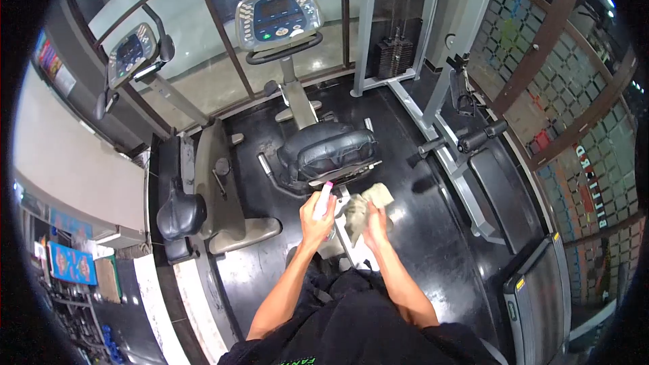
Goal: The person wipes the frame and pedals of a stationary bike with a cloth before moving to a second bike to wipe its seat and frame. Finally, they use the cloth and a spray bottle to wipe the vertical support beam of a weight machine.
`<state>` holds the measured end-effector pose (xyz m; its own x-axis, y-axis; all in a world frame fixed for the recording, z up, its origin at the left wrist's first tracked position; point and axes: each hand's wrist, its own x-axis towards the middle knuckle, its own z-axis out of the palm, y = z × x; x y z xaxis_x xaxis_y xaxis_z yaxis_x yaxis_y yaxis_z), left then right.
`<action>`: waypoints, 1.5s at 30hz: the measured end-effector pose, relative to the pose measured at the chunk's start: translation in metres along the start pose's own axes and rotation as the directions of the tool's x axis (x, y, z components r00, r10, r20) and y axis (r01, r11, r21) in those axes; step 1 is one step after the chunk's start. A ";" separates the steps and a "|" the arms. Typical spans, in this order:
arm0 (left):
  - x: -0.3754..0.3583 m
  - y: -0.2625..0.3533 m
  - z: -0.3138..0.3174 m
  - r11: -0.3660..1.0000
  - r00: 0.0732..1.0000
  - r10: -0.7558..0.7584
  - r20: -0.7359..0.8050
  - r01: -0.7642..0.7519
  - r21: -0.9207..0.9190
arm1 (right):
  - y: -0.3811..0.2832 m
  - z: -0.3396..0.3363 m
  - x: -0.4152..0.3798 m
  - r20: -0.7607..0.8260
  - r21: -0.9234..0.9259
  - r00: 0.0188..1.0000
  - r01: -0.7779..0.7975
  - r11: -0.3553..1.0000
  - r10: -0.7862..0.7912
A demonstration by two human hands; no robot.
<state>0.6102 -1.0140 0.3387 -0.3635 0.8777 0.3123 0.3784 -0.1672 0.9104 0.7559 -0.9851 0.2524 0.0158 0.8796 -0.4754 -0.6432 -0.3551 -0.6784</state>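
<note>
A white bottle with a pink top [324,199] is gripped in my left hand [313,223], tilted slightly to the right. My right hand [376,227] holds a crumpled, stained beige cloth [356,211], one corner of which sticks up and to the right. The two hands are close together but apart, in front of my body. Just beyond them is the black padded seat [331,149] of an exercise bike, with a worn, wrinkled surface. Its console [280,17] stands farther back, with a curved handlebar [284,51] below it.
To the left stands an upright bike with a black saddle [181,217] and its own console [133,54]. A weight machine with a plate stack [395,54] and a long black bench pad [503,189] is on the right. A treadmill [541,297] lies at lower right. Glass panels line the back.
</note>
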 end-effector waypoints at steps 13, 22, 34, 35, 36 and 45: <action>-0.064 -0.005 -0.038 0.950 0.948 -0.286 -0.138 0.261 -0.173 | -0.044 0.087 0.030 0.297 0.425 0.893 -0.441 0.791 0.338; -0.060 0.010 -0.042 0.971 0.963 -0.212 -0.168 0.187 -0.151 | -0.067 0.124 -0.020 -0.249 -0.147 0.766 0.575 0.805 -0.593; -0.068 0.015 -0.057 0.961 0.947 -0.236 -0.217 0.195 -0.196 | -0.037 0.080 0.039 0.753 -0.434 0.182 0.860 -0.268 -0.633; -0.069 0.012 -0.059 0.964 0.949 -0.231 -0.216 0.193 -0.182 | -0.029 0.076 0.044 0.652 -0.463 0.219 0.873 -0.152 -0.726; -0.071 0.011 -0.060 0.966 0.950 -0.228 -0.212 0.194 -0.169 | -0.024 0.073 0.044 0.537 -0.479 0.264 0.877 -0.032 -0.801; -0.075 0.022 -0.055 0.961 0.947 -0.236 -0.220 0.194 -0.199 | -0.006 0.114 0.027 -0.307 -0.452 0.760 0.413 0.791 -0.572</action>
<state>0.5988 -1.1087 0.3501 -0.6205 0.7716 0.1401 0.1240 -0.0799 0.9891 0.6729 -0.9228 0.3076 0.6153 0.7748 -0.1452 -0.1558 -0.0610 -0.9859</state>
